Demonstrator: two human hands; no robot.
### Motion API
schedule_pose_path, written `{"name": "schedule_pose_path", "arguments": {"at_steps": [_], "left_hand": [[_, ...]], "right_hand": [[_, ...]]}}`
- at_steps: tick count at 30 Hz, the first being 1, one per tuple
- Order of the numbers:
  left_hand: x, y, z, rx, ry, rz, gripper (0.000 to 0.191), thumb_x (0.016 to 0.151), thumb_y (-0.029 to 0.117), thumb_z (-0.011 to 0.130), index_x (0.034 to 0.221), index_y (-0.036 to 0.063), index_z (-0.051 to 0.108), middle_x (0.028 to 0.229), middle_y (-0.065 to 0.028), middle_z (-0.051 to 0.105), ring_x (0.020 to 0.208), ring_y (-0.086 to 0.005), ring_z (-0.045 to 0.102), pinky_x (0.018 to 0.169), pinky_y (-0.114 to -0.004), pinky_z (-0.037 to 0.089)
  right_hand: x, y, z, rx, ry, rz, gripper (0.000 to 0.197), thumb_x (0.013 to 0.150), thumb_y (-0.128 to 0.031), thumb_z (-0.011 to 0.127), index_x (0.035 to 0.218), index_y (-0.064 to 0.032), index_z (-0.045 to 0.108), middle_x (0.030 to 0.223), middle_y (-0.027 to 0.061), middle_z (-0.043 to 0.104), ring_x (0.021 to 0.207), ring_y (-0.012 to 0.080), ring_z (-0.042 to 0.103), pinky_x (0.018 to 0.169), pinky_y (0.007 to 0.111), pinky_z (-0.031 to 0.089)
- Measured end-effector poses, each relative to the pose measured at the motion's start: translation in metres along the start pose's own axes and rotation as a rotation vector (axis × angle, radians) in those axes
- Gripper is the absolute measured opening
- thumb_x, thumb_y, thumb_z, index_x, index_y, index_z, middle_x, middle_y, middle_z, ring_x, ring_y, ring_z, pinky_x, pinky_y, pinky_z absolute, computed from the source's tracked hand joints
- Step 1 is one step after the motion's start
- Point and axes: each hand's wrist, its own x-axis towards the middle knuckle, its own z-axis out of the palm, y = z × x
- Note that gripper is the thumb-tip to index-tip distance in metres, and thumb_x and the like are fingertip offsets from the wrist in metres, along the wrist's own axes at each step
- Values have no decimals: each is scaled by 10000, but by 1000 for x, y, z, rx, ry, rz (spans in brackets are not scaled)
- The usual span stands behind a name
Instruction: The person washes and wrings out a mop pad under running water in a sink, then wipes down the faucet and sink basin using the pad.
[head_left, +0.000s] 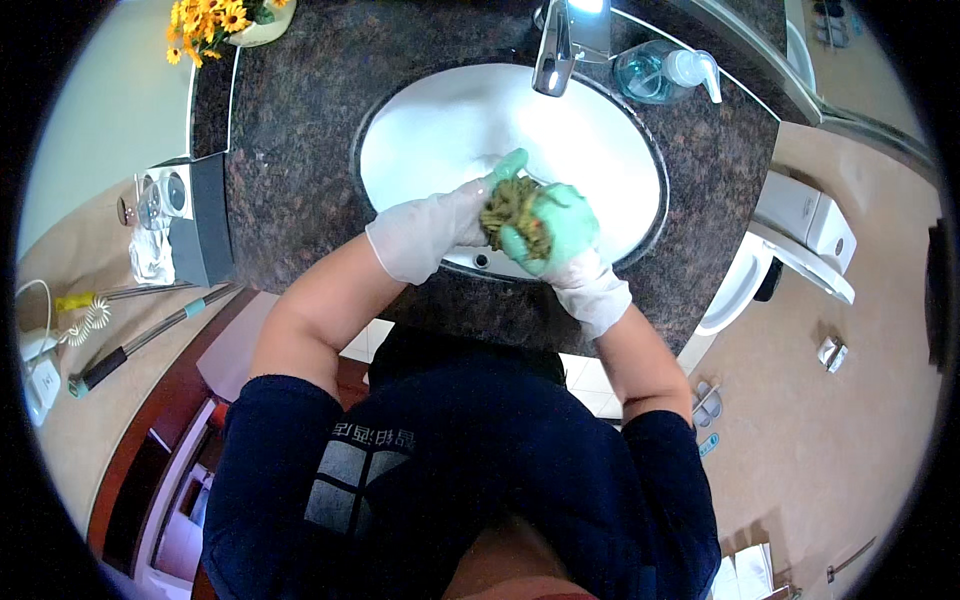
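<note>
Over the white oval sink basin (435, 112), both hands are closed around a bunched, olive-brown cleaning cloth (506, 206) with a shaggy surface. My left hand (469, 202) grips its left side, with the thumb pointing up and to the right. On the other side, my right hand (562, 225) wraps the cloth with its fingers. White gloves with green-coated finger areas cover both hands. Part of the cloth is hidden by the right fingers. A chrome faucet (555, 56) reaches over the far rim of the basin, and the overflow hole (481, 261) shows near the front.
The basin is set in a dark speckled stone countertop (292, 150). A pump soap bottle (652, 75) stands right of the faucet, and a pot of yellow flowers (259, 26) at the far left. Drinking glasses (161, 202) sit on a holder at left. A toilet (795, 232) is at right.
</note>
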Motion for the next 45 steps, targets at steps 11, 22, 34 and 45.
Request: {"name": "schedule_pose_path", "arguments": {"at_steps": [11,22,34,45], "left_hand": [[32,-7,-19,101,-100,-19,331,1009,301,529,1210,51,608,1130,-107,675,1024,-219,659,947,-356,537],[24,38,-25,770,-173,-290,335,986,334,569,1193,74,614,1068,-91,681,943,-200,660,889,-335,542],[34,42,-22,1137,137,-49,384,961,403,611,1193,97,623,1040,-86,685,880,-201,659,843,-327,543],[-21,9,-49,49,-270,110,614,972,504,538,1426,100,448,1272,-109,610,1120,-256,638,978,-453,557]], "right_hand": [[-3,-3,-11,303,314,-263,386,607,-218,816,925,-79,647,1091,163,655,998,387,635,889,498,529],[33,-12,1,-22,116,-798,257,731,-159,657,974,-80,680,1062,104,629,1076,307,609,948,411,507],[46,8,123,119,25,-617,78,760,-150,643,807,-95,671,878,115,667,825,293,647,816,384,522],[9,7,3,175,255,-259,343,712,-143,784,1031,-101,664,1141,95,649,1181,328,581,1046,431,467]]}}
